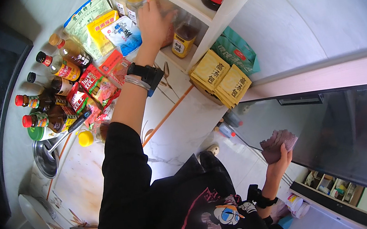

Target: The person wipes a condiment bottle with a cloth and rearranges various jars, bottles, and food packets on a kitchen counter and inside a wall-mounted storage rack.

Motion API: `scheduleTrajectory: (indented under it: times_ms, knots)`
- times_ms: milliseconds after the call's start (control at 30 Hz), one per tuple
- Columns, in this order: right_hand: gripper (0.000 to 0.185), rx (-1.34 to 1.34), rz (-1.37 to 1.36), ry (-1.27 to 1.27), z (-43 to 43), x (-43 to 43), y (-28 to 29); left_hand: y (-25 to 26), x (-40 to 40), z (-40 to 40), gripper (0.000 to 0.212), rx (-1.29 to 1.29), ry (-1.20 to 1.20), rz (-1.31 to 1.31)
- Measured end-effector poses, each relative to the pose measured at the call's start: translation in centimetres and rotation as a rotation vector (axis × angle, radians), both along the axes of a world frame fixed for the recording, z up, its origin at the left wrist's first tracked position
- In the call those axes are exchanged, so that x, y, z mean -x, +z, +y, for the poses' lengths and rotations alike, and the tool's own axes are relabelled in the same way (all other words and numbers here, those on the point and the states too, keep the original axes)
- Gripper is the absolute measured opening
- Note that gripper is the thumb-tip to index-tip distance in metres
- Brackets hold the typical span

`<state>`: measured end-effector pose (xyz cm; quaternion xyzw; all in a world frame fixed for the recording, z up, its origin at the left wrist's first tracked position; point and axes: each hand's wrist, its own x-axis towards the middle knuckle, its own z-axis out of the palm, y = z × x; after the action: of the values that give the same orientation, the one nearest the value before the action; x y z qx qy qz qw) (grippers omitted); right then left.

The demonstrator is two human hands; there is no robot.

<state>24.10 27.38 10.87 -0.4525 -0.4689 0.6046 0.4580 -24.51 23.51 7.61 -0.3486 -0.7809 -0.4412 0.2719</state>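
Note:
My left hand [153,23] reaches into a white shelf compartment [193,57], its fingers against a jar with reddish-brown contents [169,37]. The hand covers much of that jar, so whether it is gripped cannot be told. Beside the fingers stand clear jars with gold lids [136,2]. To the right in the compartment is a bottle with a yellow label [183,41]. A blue-and-white salt bag [123,33] leans near my left wrist. Out to the right, my right hand [280,162] holds a folded purple cloth [277,143] with ruffled edges.
Several sauce bottles [66,69] and red food packets [94,84] crowd the marble-patterned counter [171,126]. A ladle [48,158] lies at the left. Yellow sachets [222,76] fill a container at the counter's end. A dark glossy panel [345,128] stands at the right, above an open drawer [332,185].

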Motion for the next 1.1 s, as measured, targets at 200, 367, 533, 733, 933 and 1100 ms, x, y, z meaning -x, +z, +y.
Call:
scheduleTrajectory:
  times_ms: [200, 367, 533, 733, 933, 1100]
  knots:
    - [0.035, 0.008, -0.015, -0.038, 0.0, -1.2, -0.3, -1.8, -0.8, -0.6, 0.055, 0.054, 0.037, 0.002]
    - [0.036, 0.004, -0.002, -0.048, 0.0, -1.9, -0.5, -4.2, -0.6, -1.2, 0.068, 0.013, -0.026, -0.157]
    - [0.037, 0.004, -0.006, -0.054, -0.2, -1.6, 0.0, -8.3, -0.5, -0.9, 0.075, -0.149, -0.105, -0.128]
    - [0.037, -0.036, -0.057, -0.099, -0.2, -2.9, 0.5, -13.1, -2.0, -0.8, 0.051, -0.007, -0.014, -0.395]
    - [0.035, -0.06, -0.042, -0.079, -0.4, -3.1, 0.4, -13.7, -1.7, 0.1, 0.039, 0.0, 0.089, -0.448]
    - [0.033, -0.056, -0.075, -0.112, -0.6, -2.1, 1.1, -13.6, -1.2, 0.7, 0.038, -0.007, 0.064, -0.543]
